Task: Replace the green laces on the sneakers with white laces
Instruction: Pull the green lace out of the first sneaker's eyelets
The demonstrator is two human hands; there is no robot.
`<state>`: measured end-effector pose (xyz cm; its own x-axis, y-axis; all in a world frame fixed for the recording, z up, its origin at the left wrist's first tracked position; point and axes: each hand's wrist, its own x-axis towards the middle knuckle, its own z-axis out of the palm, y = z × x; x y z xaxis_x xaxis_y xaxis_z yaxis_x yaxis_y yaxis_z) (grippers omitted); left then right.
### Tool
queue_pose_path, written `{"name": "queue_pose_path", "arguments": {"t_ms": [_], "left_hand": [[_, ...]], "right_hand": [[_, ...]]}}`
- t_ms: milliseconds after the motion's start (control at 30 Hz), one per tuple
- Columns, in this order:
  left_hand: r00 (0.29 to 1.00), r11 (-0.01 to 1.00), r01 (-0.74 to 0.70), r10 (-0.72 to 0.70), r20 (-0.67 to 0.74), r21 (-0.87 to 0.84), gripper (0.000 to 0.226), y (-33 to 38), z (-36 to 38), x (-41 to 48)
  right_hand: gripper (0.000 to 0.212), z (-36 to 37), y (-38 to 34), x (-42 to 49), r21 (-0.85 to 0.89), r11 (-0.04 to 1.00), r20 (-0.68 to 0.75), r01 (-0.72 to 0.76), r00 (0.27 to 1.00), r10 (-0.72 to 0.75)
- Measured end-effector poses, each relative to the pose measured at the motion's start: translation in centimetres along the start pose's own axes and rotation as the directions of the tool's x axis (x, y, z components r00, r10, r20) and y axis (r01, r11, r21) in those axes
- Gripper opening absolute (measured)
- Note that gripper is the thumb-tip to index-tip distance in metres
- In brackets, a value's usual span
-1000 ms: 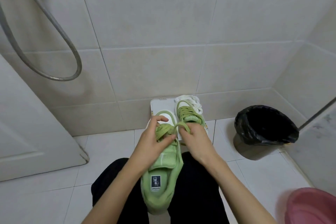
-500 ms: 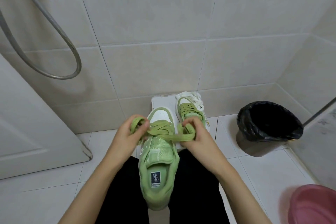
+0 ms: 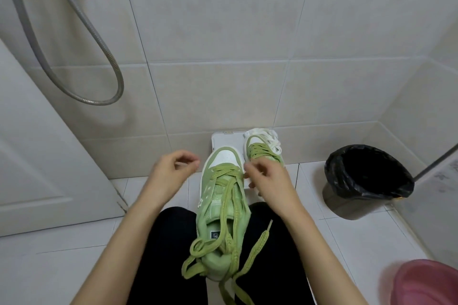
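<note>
Sneaker in hand: the near sneaker [image 3: 223, 195] lies on your lap, toe pointing away. Its green lace [image 3: 257, 246] is untied but remains threaded through the eyelets, with the loose ends trailing over the heel.
Left hand: your left hand [image 3: 171, 171] is loosely curled just beside the toe and holds nothing.
Right hand: your right hand [image 3: 270, 181] has its fingers curled at the sneaker's right edge. It is too blurred to tell whether they pinch the lace.
Do it well: steady the sneaker with one hand. Loosen each crossing from the tongue end toward the toe, and pull a single strand at a time so nothing snags.
White platform [image 3: 223, 140]: it carries the second sneaker [image 3: 262, 156], green-laced, with the white laces [image 3: 271, 137] bunched at its toe.
Bin [image 3: 347, 195]: it has a black liner and the inside is too dark to read.
Pink basin [image 3: 421, 282]: only the rim shows.
</note>
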<state>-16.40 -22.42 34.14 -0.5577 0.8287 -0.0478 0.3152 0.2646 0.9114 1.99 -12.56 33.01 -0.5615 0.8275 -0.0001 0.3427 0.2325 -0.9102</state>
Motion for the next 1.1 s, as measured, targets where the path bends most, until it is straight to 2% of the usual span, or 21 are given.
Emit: {"name": "queue_pose_path", "arguments": {"t_ms": [67, 133, 233, 333, 400, 500, 567, 600, 700, 767, 867, 933, 1033, 1100], "left_hand": [[0.993, 0.993, 0.105, -0.108, 0.056, 0.049, 0.012, -1.2, 2.2, 0.7], [0.985, 0.985, 0.163, -0.166, 0.052, 0.057, 0.021, -2.5, 4.1, 0.8], [0.984, 0.986, 0.161, -0.157, -0.079, 0.045, 0.021, -3.3, 5.7, 0.7], [0.984, 0.991, 0.135, -0.134, -0.119, 0.000, 0.016, -3.4, 6.0, 0.4], [0.989, 0.996, 0.081, -0.076, -0.130, 0.037, 0.013, -3.2, 5.9, 0.1], [0.988, 0.978, -0.032, 0.062, -0.140, 0.205, 0.011, -2.6, 5.4, -0.1], [0.984, 0.957, -0.096, 0.132, -0.115, 0.275, 0.010, -2.1, 5.2, -0.1], [0.983, 0.953, -0.119, 0.153, -0.102, 0.279, 0.011, -1.9, 5.1, -0.2], [0.976, 0.957, -0.157, 0.188, -0.108, 0.243, 0.013, -1.5, 5.4, -0.7], [0.967, 0.958, -0.178, 0.213, -0.139, 0.226, 0.012, -1.5, 5.8, -1.2], [0.945, 0.947, -0.223, 0.268, -0.185, 0.231, 0.010, -1.5, 6.4, -2.1], [0.929, 0.938, -0.256, 0.306, -0.209, 0.235, 0.010, -1.5, 6.6, -2.6], [0.904, 0.904, -0.320, 0.380, -0.193, 0.282, 0.009, -1.3, 6.8, -3.2], [0.899, 0.891, -0.343, 0.403, -0.170, 0.299, 0.008, -1.2, 6.9, -3.4]], "right_hand": [[0.012, 1.7, 0.9, 1.3, -0.077, 0.993, 0.017, -0.091, 0.996, 0.092], [0.015, 3.0, 1.6, 1.8, 0.001, 0.986, -0.028, -0.167, 0.986, 0.167], [0.015, 3.8, 2.1, 2.2, 0.033, 0.978, -0.068, -0.205, 0.976, 0.207], [0.020, 3.0, 1.9, 2.6, 0.013, 0.980, -0.008, -0.200, 0.980, 0.201], [0.023, 2.4, 1.7, 2.5, -0.032, 0.991, 0.058, -0.133, 0.989, 0.135], [0.017, 2.0, 2.3, 1.8, -0.329, 0.930, 0.037, 0.164, 0.986, -0.161], [0.014, 2.1, 2.6, 1.2, -0.311, 0.910, 0.000, 0.275, 0.957, -0.289], [0.013, 2.1, 2.7, 0.9, -0.249, 0.929, -0.026, 0.273, 0.957, -0.288], [0.013, 1.9, 2.7, 0.6, 0.007, 0.992, -0.043, 0.127, 0.991, -0.127], [0.015, 1.0, 2.2, 1.0, 0.110, 0.994, 0.057, 0.018, 0.998, -0.025], [0.014, -0.7, 1.4, 1.5, 0.026, 1.000, 0.218, -0.015, 0.976, 0.009], [0.012, -1.3, 0.8, 1.5, -0.034, 0.999, 0.248, 0.009, 0.969, 0.000], [0.012, -1.9, -0.1, 1.3, 0.029, 0.997, 0.305, -0.075, 0.950, 0.063], [0.016, -1.9, -0.7, 1.3, -0.061, 0.994, 0.299, -0.094, 0.948, 0.108]]}}
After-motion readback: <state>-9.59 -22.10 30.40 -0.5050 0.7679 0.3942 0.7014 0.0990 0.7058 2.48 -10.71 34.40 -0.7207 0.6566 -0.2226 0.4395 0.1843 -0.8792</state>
